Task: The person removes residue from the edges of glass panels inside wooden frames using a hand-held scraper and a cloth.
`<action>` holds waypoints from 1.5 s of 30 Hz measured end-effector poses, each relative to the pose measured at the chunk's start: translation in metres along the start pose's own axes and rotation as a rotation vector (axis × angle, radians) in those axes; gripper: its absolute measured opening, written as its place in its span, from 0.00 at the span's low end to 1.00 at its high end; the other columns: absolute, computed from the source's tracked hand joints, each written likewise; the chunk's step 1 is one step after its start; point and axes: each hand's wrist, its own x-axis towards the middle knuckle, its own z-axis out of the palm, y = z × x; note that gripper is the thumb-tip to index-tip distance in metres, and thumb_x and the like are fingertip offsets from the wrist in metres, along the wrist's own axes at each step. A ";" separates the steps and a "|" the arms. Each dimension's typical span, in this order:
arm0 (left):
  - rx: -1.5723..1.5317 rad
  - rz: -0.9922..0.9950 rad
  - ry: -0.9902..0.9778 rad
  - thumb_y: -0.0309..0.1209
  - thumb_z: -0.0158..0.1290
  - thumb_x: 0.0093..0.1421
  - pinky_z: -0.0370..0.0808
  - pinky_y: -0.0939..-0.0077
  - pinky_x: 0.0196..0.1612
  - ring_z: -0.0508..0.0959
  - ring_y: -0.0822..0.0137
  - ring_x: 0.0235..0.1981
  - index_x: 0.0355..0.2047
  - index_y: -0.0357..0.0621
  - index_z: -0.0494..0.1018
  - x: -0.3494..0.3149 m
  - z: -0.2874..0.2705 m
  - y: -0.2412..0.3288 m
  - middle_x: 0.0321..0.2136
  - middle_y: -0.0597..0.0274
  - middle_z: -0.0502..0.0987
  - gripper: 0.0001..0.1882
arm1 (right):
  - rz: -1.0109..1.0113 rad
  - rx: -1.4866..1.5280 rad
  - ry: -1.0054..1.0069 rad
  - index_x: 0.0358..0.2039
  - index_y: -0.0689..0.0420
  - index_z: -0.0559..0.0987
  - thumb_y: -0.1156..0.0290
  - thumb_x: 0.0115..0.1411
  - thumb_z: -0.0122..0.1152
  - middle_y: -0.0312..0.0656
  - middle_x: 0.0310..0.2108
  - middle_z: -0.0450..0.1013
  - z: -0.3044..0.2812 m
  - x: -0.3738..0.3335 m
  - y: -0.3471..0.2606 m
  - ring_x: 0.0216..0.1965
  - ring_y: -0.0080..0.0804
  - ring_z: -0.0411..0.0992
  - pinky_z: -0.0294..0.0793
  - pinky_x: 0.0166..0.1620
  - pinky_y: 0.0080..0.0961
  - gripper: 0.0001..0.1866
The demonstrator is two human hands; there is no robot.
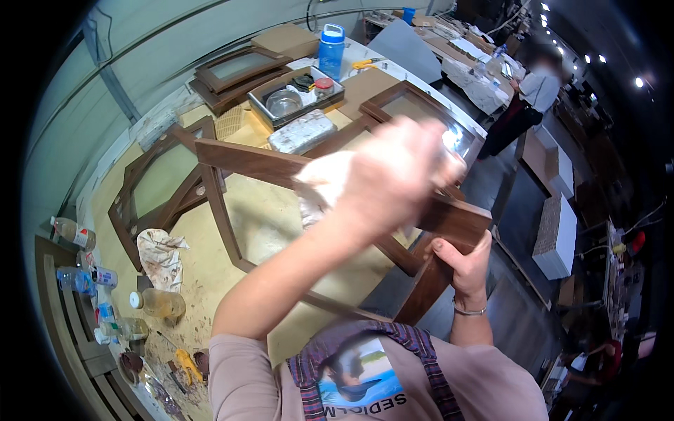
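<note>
A dark brown wooden frame (246,163) is tilted up in front of me, its long rail running across from left to right. My left hand (397,175) reaches over that rail, smeared by motion, with a white cloth (319,184) bunched in it against the wood. At the frame's near right corner, my right hand (466,265) grips the wood, its thumb on the near side and the other fingers mostly hidden. More brown frames with panes lie behind, one at the left (158,184) and one at the far right (404,99).
A tray (298,98) with a glass dish sits at the back beside a blue bottle (331,52) and a wrapped block (303,132). On the left are a stained cloth (161,256), several bottles and a jar (158,304). Another person (537,91) stands at the far right.
</note>
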 end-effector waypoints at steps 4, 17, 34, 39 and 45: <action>0.067 -0.049 -0.150 0.30 0.59 0.52 0.76 0.63 0.30 0.78 0.55 0.28 0.39 0.40 0.69 -0.004 -0.001 -0.005 0.27 0.54 0.74 0.16 | -0.010 0.027 0.045 0.34 0.69 0.78 0.81 0.51 0.65 0.41 0.24 0.77 0.001 -0.008 0.001 0.23 0.27 0.76 0.77 0.28 0.22 0.09; 0.463 -0.484 -0.052 0.24 0.49 0.53 0.76 0.57 0.33 0.80 0.46 0.33 0.39 0.43 0.71 -0.060 -0.123 -0.209 0.29 0.46 0.79 0.12 | -0.095 -0.020 -0.030 0.41 0.71 0.74 0.78 0.51 0.66 0.46 0.24 0.76 -0.006 -0.020 0.012 0.23 0.30 0.77 0.79 0.28 0.25 0.18; -0.280 -1.260 0.128 0.21 0.42 0.56 0.71 0.78 0.38 0.71 0.73 0.37 0.57 0.38 0.65 -0.196 -0.237 -0.227 0.50 0.57 0.71 0.26 | -0.023 -0.004 0.003 0.34 0.68 0.77 0.79 0.50 0.67 0.43 0.23 0.77 -0.008 -0.009 0.007 0.23 0.27 0.75 0.75 0.28 0.22 0.11; 0.094 -0.883 0.284 0.24 0.46 0.66 0.67 0.88 0.31 0.69 0.83 0.28 0.48 0.38 0.72 -0.165 -0.231 -0.161 0.34 0.65 0.76 0.11 | -0.044 0.003 -0.010 0.34 0.68 0.78 0.81 0.49 0.69 0.42 0.26 0.77 -0.004 -0.007 0.004 0.25 0.26 0.75 0.76 0.30 0.21 0.12; 0.201 -1.106 0.379 0.34 0.52 0.65 0.60 0.84 0.19 0.65 0.82 0.17 0.23 0.40 0.73 -0.275 -0.245 -0.189 0.16 0.71 0.68 0.15 | -0.062 -0.015 0.016 0.39 0.69 0.77 0.80 0.47 0.70 0.44 0.32 0.78 -0.002 -0.015 0.014 0.31 0.29 0.77 0.78 0.35 0.23 0.18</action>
